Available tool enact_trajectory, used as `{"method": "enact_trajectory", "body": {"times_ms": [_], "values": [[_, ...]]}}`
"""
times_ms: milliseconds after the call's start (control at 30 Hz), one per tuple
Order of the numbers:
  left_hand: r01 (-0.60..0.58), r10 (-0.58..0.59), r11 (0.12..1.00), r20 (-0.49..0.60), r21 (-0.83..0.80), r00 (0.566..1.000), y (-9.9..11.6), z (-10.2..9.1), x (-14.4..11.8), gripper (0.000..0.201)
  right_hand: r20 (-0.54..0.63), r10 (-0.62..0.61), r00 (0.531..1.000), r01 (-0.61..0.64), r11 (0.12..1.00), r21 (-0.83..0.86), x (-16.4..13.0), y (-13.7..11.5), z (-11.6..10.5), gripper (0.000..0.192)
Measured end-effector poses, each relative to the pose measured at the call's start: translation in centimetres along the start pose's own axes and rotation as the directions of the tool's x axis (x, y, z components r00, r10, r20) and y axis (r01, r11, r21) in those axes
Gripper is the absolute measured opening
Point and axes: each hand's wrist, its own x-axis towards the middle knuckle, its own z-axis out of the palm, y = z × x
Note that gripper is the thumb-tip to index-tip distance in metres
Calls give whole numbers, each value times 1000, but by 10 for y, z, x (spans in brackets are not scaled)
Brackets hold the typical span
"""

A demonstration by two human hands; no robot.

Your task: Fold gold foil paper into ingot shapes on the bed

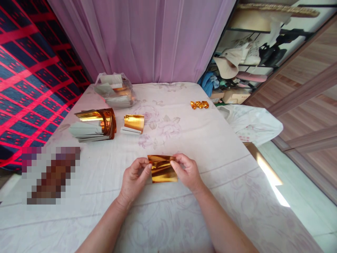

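Note:
A sheet of shiny gold foil paper (pixel 165 172) is stretched between my two hands above the near part of the table. My left hand (pixel 136 177) pinches its left edge near the top, thumb in front. On the other side, my right hand (pixel 188 170) grips the upper right corner between thumb and fingers. Light creases run across the sheet. Beyond my left hand lies a small curled stack of gold paper (pixel 134 122) with pale backing. A larger curled stack (pixel 91 128) of the same paper sits further left. Several folded gold pieces (pixel 199 104) stand in a row at the far right.
A clear plastic bag (pixel 114 90) of paper sheets stands at the table's back left. The flowered tablecloth (pixel 168 207) covers the table. A pixelated patch (pixel 54 175) hides something at left. A white bag (pixel 252 123) and a shelf (pixel 252 65) are beyond the right edge.

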Motion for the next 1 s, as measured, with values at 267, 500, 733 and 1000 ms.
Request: {"method": "enact_trajectory", "body": {"times_ms": [267,500,733,1000], "values": [[-12,20,942,-22,337,1000,-6,0,5,23,-29,-79,996,67,956,-287,6,7,5,13],[-157,195,823,-12,546,981,-7,-6,9,18,-18,-161,987,139,901,-411,9,23,13,8],[-475,412,681,244,558,878,7,4,-1,21,-14,-142,990,119,876,-467,11,26,18,5],[-452,282,670,362,589,889,4,10,-6,26,-30,-93,995,70,889,-452,11,26,20,9]]}}
